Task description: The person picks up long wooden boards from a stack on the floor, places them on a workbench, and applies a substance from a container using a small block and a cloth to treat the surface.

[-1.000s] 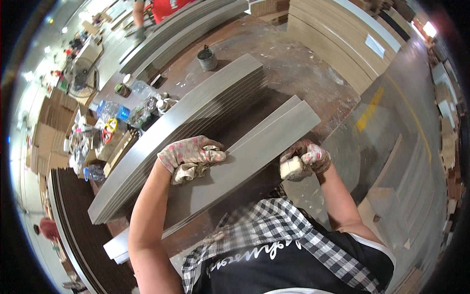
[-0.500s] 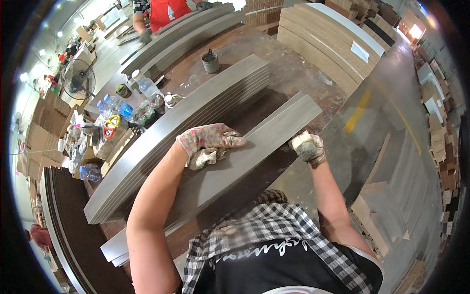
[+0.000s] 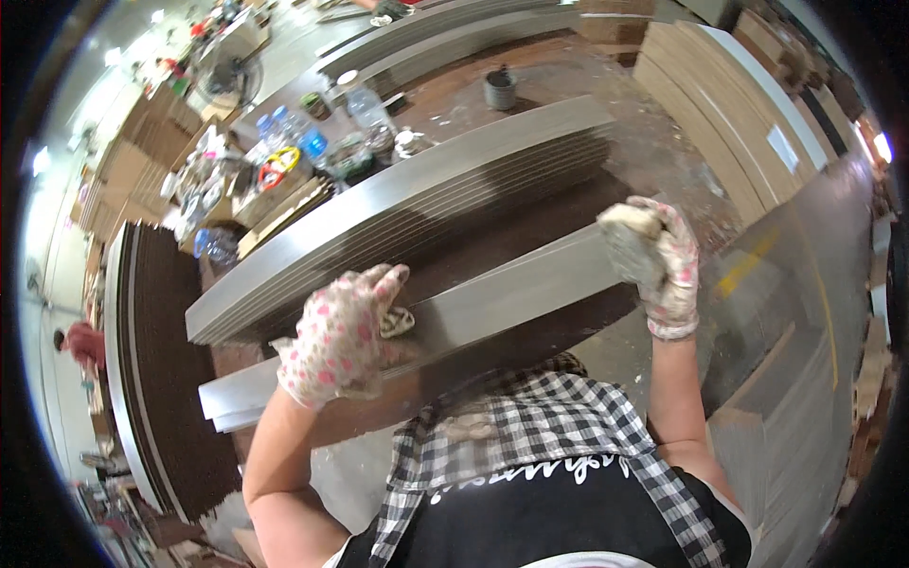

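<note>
A long grey board [image 3: 511,289] lies across the table in front of me, apparently with another under it. My left hand [image 3: 336,336], in a white glove with pink dots, is over its left part. Its fingers are curled round a crumpled rag [image 3: 398,322], mostly hidden beneath the hand. At the board's right end my right hand [image 3: 674,275], gloved alike, is closed on a grey-stained, pale wad of cloth [image 3: 632,248]. Behind the board stands a stack of similar grey boards [image 3: 417,194].
Plastic bottles [image 3: 365,102], scissors with yellow and red handles [image 3: 279,166] and boxes crowd the back left. A small grey can [image 3: 500,90] stands on the brown table [image 3: 568,71]. Dark boards [image 3: 161,360] lean at left; brown panels [image 3: 724,114] are stacked at back right.
My right hand has risen from below the board's near edge to its right end with the wad. My left hand has moved left and nearer along the board. The whole view has shifted.
</note>
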`<action>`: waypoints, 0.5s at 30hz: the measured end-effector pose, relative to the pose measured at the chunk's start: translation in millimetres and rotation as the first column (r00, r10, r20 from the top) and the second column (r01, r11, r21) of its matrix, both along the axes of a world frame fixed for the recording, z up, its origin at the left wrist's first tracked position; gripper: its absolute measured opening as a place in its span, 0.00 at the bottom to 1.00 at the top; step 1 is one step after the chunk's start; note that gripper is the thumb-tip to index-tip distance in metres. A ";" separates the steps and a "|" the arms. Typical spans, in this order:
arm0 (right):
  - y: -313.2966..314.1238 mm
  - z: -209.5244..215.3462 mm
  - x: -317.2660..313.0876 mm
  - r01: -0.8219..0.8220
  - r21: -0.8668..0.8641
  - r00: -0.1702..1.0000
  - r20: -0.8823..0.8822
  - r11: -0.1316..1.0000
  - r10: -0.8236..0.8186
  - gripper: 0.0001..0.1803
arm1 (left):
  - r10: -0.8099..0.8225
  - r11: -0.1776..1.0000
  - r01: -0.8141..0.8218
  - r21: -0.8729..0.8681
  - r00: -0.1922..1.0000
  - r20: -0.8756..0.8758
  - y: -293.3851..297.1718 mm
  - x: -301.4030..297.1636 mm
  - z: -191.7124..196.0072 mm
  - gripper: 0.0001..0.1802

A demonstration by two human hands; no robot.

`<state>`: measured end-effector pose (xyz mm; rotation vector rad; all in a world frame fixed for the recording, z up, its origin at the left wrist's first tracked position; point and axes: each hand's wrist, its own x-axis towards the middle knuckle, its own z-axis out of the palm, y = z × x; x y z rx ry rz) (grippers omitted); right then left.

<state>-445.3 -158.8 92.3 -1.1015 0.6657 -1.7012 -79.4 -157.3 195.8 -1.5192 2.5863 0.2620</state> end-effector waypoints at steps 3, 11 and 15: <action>-21.3 12.5 43.2 0.184 0.065 0.880 -0.455 0.981 -0.135 0.21 | 0.083 0.997 -0.081 -0.017 0.988 0.130 37.2 18.6 -12.4 0.55; -24.0 34.1 58.6 0.244 -0.008 0.641 -0.749 0.970 -0.168 0.23 | 0.193 0.981 -0.193 -0.015 0.981 0.009 62.6 24.6 -9.0 0.50; -14.6 39.5 59.7 0.209 0.027 0.675 -0.727 0.977 -0.125 0.22 | 0.228 0.952 -0.272 -0.143 0.937 -0.265 80.7 36.4 -1.6 0.41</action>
